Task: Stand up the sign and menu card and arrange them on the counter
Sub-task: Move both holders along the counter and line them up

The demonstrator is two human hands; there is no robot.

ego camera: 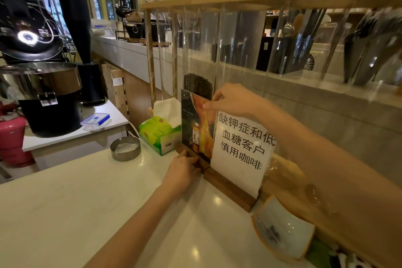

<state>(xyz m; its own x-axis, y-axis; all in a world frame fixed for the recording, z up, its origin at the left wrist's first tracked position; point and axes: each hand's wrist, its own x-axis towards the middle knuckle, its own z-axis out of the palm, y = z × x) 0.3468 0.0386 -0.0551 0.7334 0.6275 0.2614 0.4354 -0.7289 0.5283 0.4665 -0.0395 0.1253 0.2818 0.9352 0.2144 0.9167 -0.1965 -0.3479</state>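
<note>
Two upright cards stand side by side at the back of the white counter [87, 213]. The menu card [196, 128] is a dark picture panel with a bottle, set in a wooden base. To its right stands the sign [241, 143], a white sheet with black Chinese characters in a longer wooden base [228, 189]. My right hand [230, 100] pinches the menu card's top right corner. Low down, my left hand [182, 172] grips the menu card's wooden base at the counter surface.
A green tissue box [158, 135] and a round metal ashtray [125, 148] sit left of the cards. A ceramic dish [282, 230] lies to the right front. Behind the cards rise clear tubes in a wooden rack [250, 2]. A coffee roaster [41, 85] stands at the left.
</note>
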